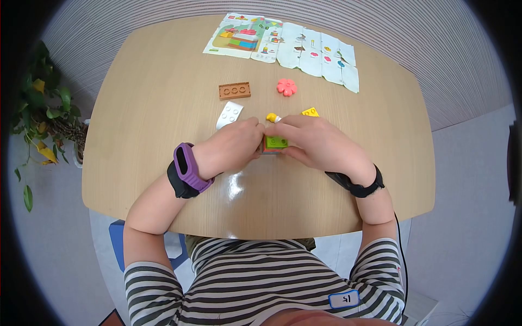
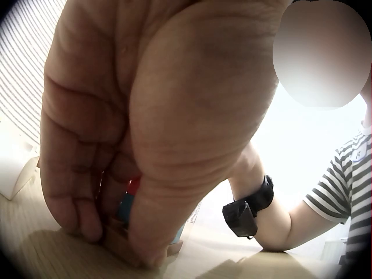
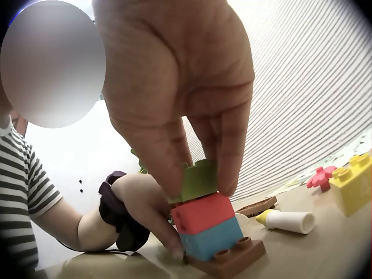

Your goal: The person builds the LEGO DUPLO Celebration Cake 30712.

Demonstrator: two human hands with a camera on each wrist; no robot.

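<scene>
A small stack of toy building bricks stands between both hands near the table's middle. At its bottom is a brown plate (image 3: 229, 264), then a blue brick (image 3: 210, 239), then a red brick (image 3: 203, 213). The right hand (image 1: 318, 140) pinches a green brick (image 3: 200, 181) between thumb and fingers, right at the top of the red brick. From the other side, the left hand (image 1: 234, 142) grips the brown plate low down, thumb and fingers around it, as the left wrist view shows. The head view has the lower bricks mostly hidden.
Beyond the hands lie a white curved brick (image 1: 230, 113), another brown plate (image 1: 234, 91), a pink flower (image 1: 286, 87), a yellow brick (image 1: 310, 112) and a white cylinder with a yellow tip (image 3: 290, 221). A creased instruction sheet (image 1: 291, 46) spreads along the far edge.
</scene>
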